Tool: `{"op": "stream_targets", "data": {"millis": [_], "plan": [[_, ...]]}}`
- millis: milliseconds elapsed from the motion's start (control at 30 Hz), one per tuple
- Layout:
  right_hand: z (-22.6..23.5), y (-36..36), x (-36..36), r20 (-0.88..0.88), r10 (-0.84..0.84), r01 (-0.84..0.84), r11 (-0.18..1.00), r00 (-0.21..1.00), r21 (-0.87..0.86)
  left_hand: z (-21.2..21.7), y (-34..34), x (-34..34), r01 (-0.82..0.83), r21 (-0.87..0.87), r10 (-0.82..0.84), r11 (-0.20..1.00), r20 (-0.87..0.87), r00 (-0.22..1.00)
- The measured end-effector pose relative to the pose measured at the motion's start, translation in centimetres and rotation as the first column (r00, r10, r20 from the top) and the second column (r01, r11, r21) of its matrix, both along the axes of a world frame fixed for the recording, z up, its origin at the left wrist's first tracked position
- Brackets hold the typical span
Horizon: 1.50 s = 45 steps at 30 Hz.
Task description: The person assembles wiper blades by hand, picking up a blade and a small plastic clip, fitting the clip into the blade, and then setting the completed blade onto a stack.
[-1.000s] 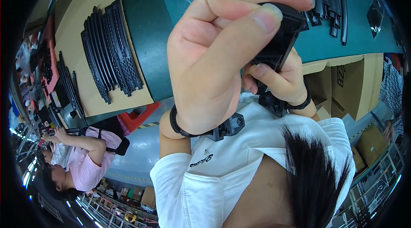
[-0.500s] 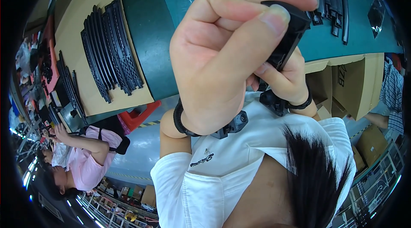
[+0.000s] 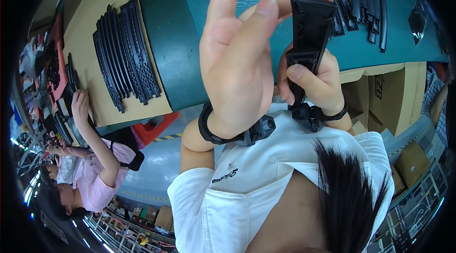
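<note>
Your right hand [image 3: 323,87] grasps the strip [image 3: 311,27], its long axis running outward from your grip, broad end farthest; it's glossy black, recessed. Your left hand [image 3: 232,72] is unclenched beside it.

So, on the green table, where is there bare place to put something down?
Free: the table between the cardboard sheet and the left hand; also between the upper-right black strips and the open carton. Crowded: the sheet's middle, under a row of strips, and the space where the right hand holds a black part.
</note>
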State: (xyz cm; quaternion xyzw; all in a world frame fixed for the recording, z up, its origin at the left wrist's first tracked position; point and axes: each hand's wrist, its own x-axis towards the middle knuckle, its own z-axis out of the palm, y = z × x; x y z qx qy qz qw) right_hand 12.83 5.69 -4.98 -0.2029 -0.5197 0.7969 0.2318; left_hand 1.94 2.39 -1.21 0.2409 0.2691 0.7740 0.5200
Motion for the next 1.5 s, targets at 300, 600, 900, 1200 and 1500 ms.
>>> {"op": "stream_targets", "data": {"millis": [300,600,900,1200,1500], "plan": [[0.2,-0.2,0.1,0.038,-0.017,0.014,0.997,0.999,0.073,0.1,-0.2,0.1,-0.04,-0.014,0.039,0.999,-0.086,0.996],[0.0,-0.4,0.3,-0.007,-0.007,0.007,1.0,1.0,-0.019,0.2,-0.4,-0.2,-0.074,-0.04,0.067,0.996,-0.165,0.984],[0.1,-0.1,-0.1,-0.012,-0.047,0.049,0.957,0.999,0.285,0.6,-0.8,0.1,-0.123,-0.062,0.103,0.99,-0.259,0.96],[0.1,0.0,-0.1,-0.031,-0.056,0.062,0.959,0.998,0.277,0.8,-0.9,0.0,-0.148,-0.086,0.109,0.985,-0.351,0.93],[0.1,-0.1,-0.4,0.034,-0.09,0.069,0.912,0.995,0.403,0.3,-1.0,-0.3,-0.14,-0.08,0.099,0.987,-0.387,0.917]]}}
